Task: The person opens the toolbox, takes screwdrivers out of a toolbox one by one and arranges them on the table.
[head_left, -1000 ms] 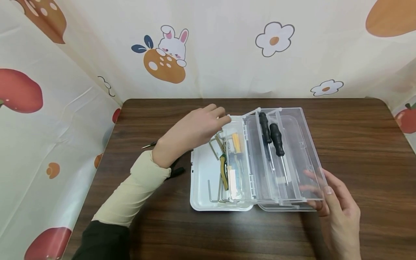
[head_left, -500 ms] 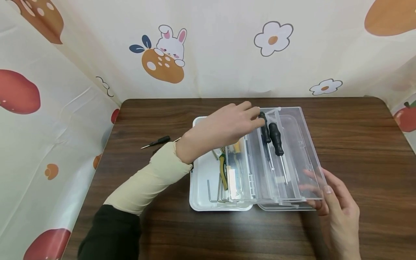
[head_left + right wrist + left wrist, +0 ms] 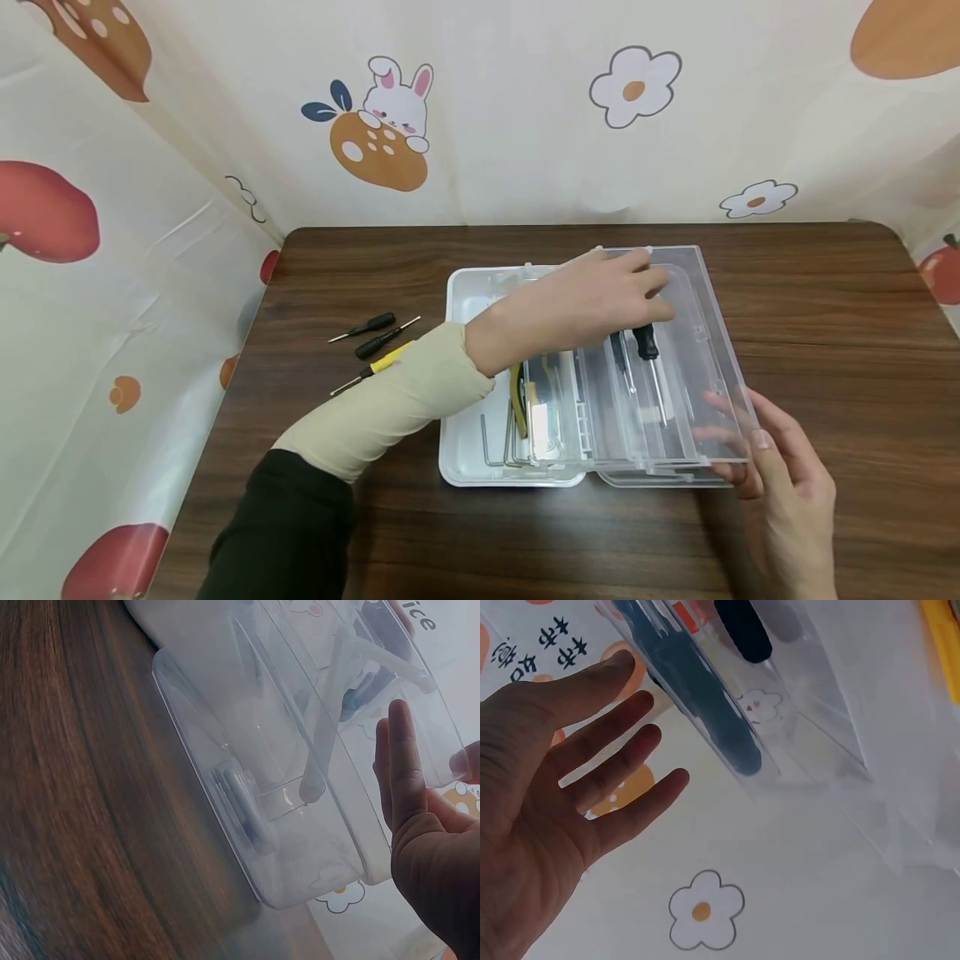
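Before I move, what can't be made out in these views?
Head view: the upper end of the black-handled screwdriver in the clear tray, covered by the left hand.
Head view: the handle end of the yellow-handled screwdriver, behind the cream sleeve.
Head view: the top of the olive-yellow handle, behind the wrist.
Left wrist view: the yellow item, cut off by the right edge.
Right wrist view: the bluish shape, blurred behind clear plastic.

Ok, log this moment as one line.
left hand: over black screwdriver in clear tray | right hand: grips clear tray | table: three loose screwdrivers
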A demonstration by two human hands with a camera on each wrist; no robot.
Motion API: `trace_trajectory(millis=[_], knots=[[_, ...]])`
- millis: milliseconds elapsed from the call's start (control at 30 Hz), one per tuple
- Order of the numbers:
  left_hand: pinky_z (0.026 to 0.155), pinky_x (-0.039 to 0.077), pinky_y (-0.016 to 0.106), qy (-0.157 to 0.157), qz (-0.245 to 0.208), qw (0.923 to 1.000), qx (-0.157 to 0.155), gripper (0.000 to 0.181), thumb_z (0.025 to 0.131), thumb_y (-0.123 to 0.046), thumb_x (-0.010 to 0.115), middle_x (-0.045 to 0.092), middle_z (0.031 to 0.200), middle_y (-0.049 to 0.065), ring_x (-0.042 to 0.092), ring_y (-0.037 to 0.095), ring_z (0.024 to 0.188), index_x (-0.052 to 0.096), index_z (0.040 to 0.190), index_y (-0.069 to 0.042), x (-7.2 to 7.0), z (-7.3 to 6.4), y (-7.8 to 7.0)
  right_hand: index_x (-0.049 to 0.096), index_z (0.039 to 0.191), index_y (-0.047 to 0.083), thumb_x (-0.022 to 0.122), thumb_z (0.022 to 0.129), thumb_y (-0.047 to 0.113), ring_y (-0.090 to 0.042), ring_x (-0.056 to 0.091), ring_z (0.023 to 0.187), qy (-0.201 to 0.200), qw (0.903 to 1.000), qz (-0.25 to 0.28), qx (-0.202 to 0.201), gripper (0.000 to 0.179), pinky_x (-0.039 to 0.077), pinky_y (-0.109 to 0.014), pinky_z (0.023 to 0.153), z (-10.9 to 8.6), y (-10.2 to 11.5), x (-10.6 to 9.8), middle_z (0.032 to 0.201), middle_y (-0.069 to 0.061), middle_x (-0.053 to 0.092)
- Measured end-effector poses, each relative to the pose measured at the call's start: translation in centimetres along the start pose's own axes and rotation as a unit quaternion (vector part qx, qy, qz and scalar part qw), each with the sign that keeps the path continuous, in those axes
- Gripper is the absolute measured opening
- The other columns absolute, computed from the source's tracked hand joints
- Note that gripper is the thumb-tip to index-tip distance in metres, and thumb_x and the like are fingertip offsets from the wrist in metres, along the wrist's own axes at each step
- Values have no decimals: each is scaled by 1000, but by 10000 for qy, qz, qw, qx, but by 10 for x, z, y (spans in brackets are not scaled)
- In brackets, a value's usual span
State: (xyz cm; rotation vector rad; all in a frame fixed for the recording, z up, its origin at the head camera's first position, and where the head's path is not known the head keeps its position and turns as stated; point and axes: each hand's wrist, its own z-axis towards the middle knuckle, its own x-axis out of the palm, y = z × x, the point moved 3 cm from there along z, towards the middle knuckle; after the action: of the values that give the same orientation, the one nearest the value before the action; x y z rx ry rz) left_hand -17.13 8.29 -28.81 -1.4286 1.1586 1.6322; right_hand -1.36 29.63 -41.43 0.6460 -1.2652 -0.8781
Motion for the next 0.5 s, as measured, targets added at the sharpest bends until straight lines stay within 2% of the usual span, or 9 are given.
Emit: trace_trajectory(millis=[167,267,500], knots=[[80,52,32,344,-231,9991,74,34,109,-6,48,60,121,-2,53,21,115,67,128,-27,3,10,-4,30,154,-16,25,107,-13,-32,76,105,-6,9999,-130,18,47,63,-28,78,0,0,0,140,-28,63],[81,51,31,448,-344,9984,96,35,109,-5,48,60,122,-2,53,21,117,67,128,-28,6,14,-4,31,154,-16,26,107,-13,-31,76,104,-74,9997,-221,54,47,63,-28,77,0,1,0,140,-28,64],[95,50,29,281,-446,9978,399,31,107,-4,52,61,122,1,55,22,114,68,125,-23,10,17,-8,32,154,-15,27,108,-12,-30,76,103,-182,9990,-395,137,46,63,-27,75,-1,1,1,139,-26,65]])
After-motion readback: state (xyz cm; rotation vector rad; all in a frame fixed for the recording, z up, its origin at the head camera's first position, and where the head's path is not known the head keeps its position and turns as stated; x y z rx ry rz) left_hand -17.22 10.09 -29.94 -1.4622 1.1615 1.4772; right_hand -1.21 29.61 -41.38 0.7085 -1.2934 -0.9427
